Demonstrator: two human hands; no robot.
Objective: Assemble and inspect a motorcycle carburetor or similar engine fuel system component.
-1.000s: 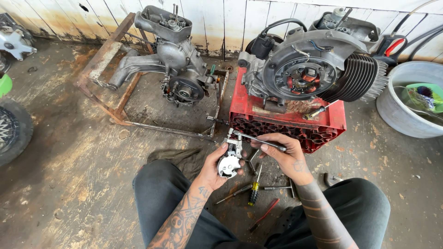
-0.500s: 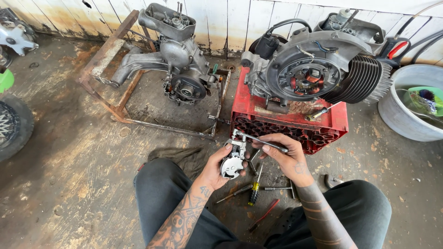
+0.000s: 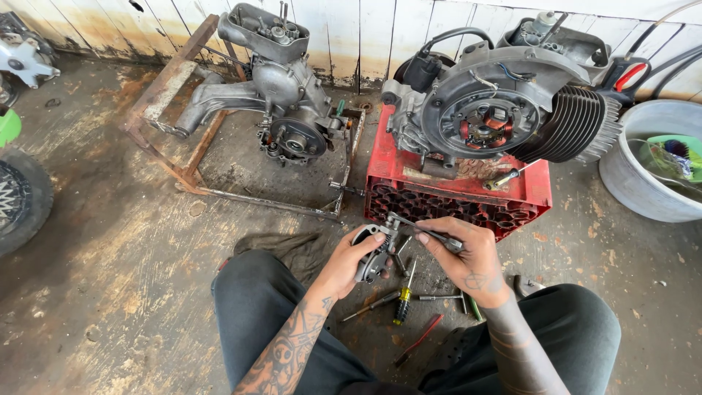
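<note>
My left hand grips a small grey metal engine part, likely a carburetor, held above the floor between my knees. My right hand holds a thin metal tool whose tip rests on top of that part. Both hands sit just in front of a red plastic crate. A finned scooter engine rests on the crate. Under my hands lie a yellow-handled screwdriver, a red-handled tool and other small tools.
A second engine case sits on a rusty steel frame at the back left. A grey basin stands at the right, a tyre at the left edge. A dark rag lies by my left knee. White plank wall behind.
The hands and the part stay in nearly the same place; the right hand has shifted the tool slightly on top of the part. The view has tilted a little.
</note>
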